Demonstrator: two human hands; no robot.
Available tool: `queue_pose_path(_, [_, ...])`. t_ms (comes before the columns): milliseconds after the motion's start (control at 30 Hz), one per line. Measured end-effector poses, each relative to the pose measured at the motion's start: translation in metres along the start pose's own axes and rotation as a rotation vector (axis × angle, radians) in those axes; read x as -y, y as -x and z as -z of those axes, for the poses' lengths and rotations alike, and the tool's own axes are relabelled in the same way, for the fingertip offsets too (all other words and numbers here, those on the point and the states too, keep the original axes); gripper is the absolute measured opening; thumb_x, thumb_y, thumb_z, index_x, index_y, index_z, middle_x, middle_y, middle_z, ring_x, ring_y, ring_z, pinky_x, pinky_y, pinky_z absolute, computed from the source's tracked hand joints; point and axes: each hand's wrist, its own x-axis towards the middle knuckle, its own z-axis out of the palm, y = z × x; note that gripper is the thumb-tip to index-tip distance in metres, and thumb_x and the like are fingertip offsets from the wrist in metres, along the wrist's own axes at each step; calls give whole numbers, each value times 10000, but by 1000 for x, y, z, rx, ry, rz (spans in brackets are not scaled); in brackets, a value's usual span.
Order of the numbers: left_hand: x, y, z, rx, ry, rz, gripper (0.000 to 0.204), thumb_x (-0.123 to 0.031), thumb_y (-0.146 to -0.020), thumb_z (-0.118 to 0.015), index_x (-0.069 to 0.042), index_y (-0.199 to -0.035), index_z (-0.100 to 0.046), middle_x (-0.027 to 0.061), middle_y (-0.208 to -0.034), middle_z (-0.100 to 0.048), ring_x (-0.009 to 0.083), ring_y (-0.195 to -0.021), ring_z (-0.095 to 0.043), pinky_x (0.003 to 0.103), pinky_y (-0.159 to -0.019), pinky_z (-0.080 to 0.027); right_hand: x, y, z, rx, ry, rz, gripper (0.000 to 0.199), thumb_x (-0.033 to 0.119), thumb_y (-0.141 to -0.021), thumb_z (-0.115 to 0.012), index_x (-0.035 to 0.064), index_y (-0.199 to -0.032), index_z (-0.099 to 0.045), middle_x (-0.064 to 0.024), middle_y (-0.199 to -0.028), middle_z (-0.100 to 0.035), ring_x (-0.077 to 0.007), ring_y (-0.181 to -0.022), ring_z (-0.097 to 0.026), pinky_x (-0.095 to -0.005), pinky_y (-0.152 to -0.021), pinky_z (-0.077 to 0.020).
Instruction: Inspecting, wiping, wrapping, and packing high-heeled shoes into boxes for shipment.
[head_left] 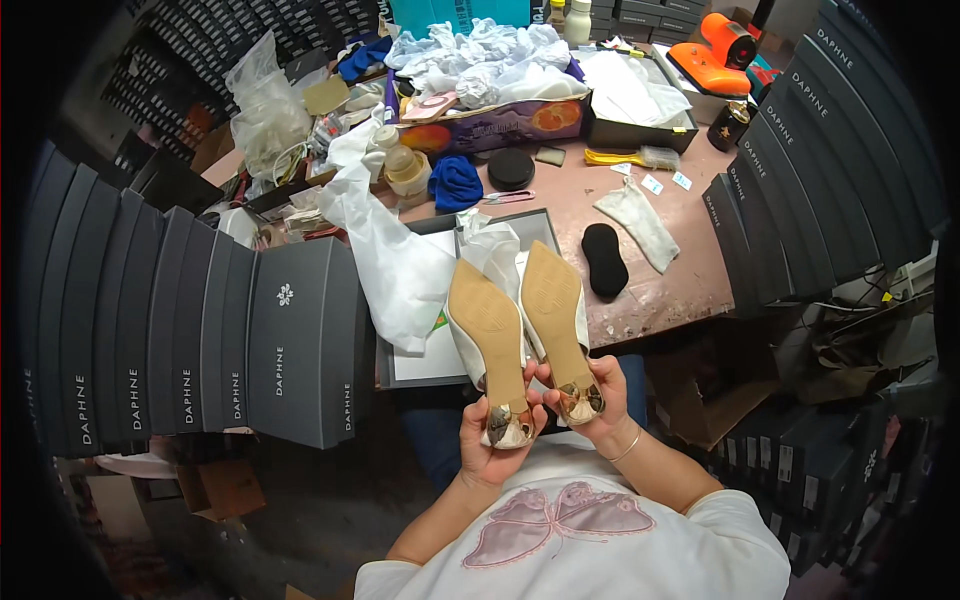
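Two white pointed shoes are held soles up, side by side, toes away from me. My left hand (490, 435) grips the left shoe (487, 310) around its shiny metallic heel. Likewise my right hand (605, 400) is closed about the heel of the right shoe (553, 305). Both soles are tan, and the white uppers show only at the edges. Beyond and beneath the shoes lies an open grey shoebox (415, 375) with white tissue paper (395, 265) spilling over its left side. A black shoe-shaped pad (604, 260) rests on the table, right of the shoes.
Dark grey shoeboxes stand stacked at left (305, 340) and right (830, 150). On the pink table (650, 310) are a white cloth (640, 222), a yellow brush (630, 158), a blue cloth (455, 183) and a round black tin (510, 169). Behind stands a purple carton (490, 128) of crumpled paper.
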Motion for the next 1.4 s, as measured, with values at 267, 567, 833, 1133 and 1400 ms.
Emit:
queue_pose_path(267, [2, -11, -10, -24, -14, -15, 744, -225, -819, -687, 29, -1409, -312, 143, -1348, -476, 266, -1158, -545, 390, -1026, -445, 6, -5, -7, 18, 66, 29, 575, 284, -873, -439, -88, -1311, -441, -237, -1245, -571, -334, -941, -682, -398, -868, -569])
queue_pose_path(567, [-7, -9, -6, -33, -76, -48, 679, -194, -809, -683, -60, -1400, -378, 88, -1431, -415, 246, -1067, -550, 377, -916, -488, 62, 6, -45, -247, 917, 368, 487, 127, -795, -534, -12, -1260, -492, -186, -983, -654, -259, -744, -694, -374, -667, -597])
queue_pose_path(833, [-16, -3, -17, -201, -788, -400, 785, -84, -851, -668, -114, -1477, -194, 161, -1307, -478, 197, -1074, -537, 334, -872, -502, 235, 22, 17, -728, 2654, 596, 508, 52, -785, -521, -29, -1283, -465, -277, -1271, -492, -460, -1081, -519, -456, -943, -432])
queue_pose_path(1133, [9, -7, -26, 87, -2309, -1055, 1064, -125, -734, -770, -9, -1487, -27, 280, -1424, -328, 362, -1191, -487, 432, -1049, -363, -3, -36, -71, 51, 1551, 261, 993, 87, -788, -746, 73, -1522, -78, -147, -1352, -427, -194, -999, -565, -321, -835, -489])
queue_pose_path(1400, [-92, -19, -76, -206, -1657, -845, 689, -85, -885, -609, -11, -1465, -244, 98, -892, -620, 95, -718, -550, 257, -664, -482, 60, 25, -64, -217, 1112, 415, 565, 137, -733, -725, -46, -1218, -502, -118, -1045, -600, -144, -672, -580, -270, -573, -504])
